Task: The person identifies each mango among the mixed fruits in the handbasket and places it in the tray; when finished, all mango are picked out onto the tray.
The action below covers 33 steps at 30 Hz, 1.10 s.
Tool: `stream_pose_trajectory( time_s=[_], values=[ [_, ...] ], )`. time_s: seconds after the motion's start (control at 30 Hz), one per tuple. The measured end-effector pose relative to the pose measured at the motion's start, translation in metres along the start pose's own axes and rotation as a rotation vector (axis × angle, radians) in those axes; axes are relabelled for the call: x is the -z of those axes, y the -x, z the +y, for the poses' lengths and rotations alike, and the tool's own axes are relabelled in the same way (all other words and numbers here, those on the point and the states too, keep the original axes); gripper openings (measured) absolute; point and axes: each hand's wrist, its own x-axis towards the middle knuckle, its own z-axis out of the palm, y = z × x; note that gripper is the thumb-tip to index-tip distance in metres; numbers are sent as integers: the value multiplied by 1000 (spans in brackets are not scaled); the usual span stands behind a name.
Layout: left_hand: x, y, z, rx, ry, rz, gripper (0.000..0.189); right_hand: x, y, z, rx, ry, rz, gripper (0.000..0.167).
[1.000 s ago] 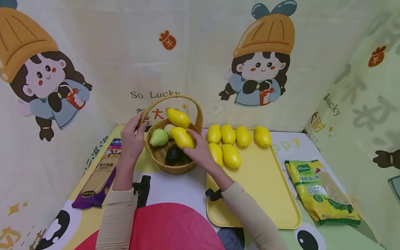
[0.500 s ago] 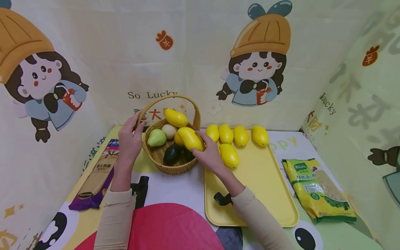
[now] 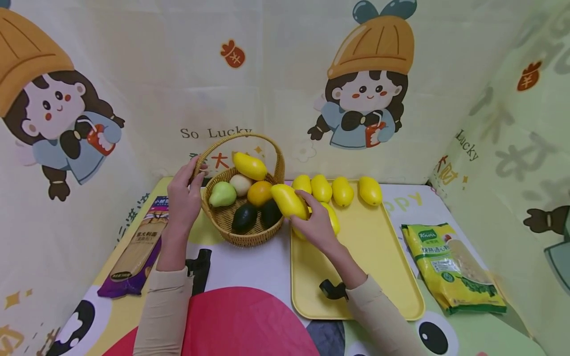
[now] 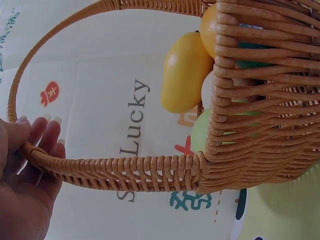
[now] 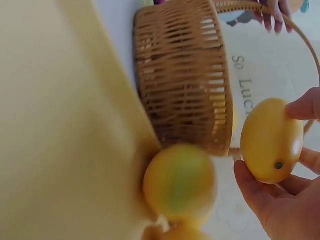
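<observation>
My left hand (image 3: 183, 205) grips one side of the handle (image 3: 240, 135) of a wicker basket (image 3: 249, 241); in the left wrist view its fingers (image 4: 47, 135) curl around the handle. With fingers and thumb, my right hand (image 3: 317, 225) holds a yellow mango (image 3: 288, 200) in the air, between the basket's right rim and the tray. Inside the basket are a green pear (image 3: 222, 194), a pale round item (image 3: 241, 185), an orange (image 3: 260, 193), two dark avocados (image 3: 244, 218) and another mango (image 3: 249, 166) leaning at the back.
Several mangoes (image 3: 343, 192) lie along the back of a yellow tray (image 3: 383, 247); one more (image 3: 330, 217) is partly behind my right hand. A spaghetti pack (image 3: 138, 252) lies left, a yellow Knorr bag (image 3: 451, 269) right. A printed cloth wall (image 3: 285, 74) stands behind.
My right hand has carried the mango from inside the basket rightward past its rim, uncovering the orange and second avocado. My left hand keeps its grip on the handle.
</observation>
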Motion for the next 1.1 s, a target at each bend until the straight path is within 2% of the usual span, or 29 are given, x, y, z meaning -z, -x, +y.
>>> stream_pose_trajectory(
  time_s=[0.47,0.83,1.1],
  values=[
    [0,0,2,5,-5,1,44,47,20,31,-90,-19,55,60],
    [0,1,-1,18,-10,-1,44,78,24,47,-137,7,126,60],
    [-1,0,-3,11,-13,-2,44,100,26,66,-233,49,168,62]
  ],
)
